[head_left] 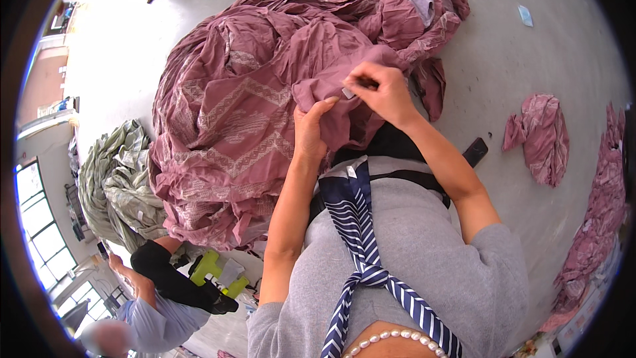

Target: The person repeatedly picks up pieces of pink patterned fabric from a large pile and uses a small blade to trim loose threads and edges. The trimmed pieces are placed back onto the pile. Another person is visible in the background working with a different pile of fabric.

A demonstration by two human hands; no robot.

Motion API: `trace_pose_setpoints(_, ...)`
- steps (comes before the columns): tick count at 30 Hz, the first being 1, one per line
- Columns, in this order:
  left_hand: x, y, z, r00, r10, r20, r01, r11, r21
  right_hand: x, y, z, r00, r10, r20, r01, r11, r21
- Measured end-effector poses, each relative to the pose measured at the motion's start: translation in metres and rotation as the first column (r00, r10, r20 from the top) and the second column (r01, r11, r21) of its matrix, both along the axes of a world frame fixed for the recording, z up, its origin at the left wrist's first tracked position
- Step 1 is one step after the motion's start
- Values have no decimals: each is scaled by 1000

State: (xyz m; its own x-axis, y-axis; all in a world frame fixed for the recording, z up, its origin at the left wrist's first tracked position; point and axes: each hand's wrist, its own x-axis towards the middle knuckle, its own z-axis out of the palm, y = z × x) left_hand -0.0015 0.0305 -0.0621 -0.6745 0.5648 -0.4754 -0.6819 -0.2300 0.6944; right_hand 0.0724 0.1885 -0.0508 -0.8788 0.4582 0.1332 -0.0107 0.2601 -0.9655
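A large heap of dusty-pink fabric (225, 113) with pale lace-like patterned bands lies in front of me, and part of it reaches my lap. My left hand (311, 129) grips a fold of this fabric, thumb on top. A small white label (348, 93) shows on the cloth between my hands. Just right of it, my right hand (386, 93) is closed in a pinch at the label; whether the fingertips hold the label or the cloth edge is hidden.
Pale green fabric (119, 185) is piled at left, near a seated person (159, 311) holding a phone. On the floor at right lie a dark phone (476, 152), a pink bundle (544, 139) and a light blue packet (525, 16). More pink cloth (593, 225) lines the right edge.
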Motion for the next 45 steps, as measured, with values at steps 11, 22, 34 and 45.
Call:
trace_pose_setpoints(11,-11,-12,-31,967,24,253,-52,993,108,32,23,-11,993,-119,24,99,907,409)
trace_pose_setpoints(22,-9,-12,-26,930,-57,364,-62,950,306,20,12,-39,992,-70,-107,108,901,420)
trace_pose_setpoints(34,-8,-13,-28,931,-42,362,-66,957,281,19,7,-31,991,63,-119,-2,891,454)
trace_pose_setpoints(45,3,-5,-14,994,32,102,-33,999,10,17,-6,-6,986,3,169,-13,998,56)
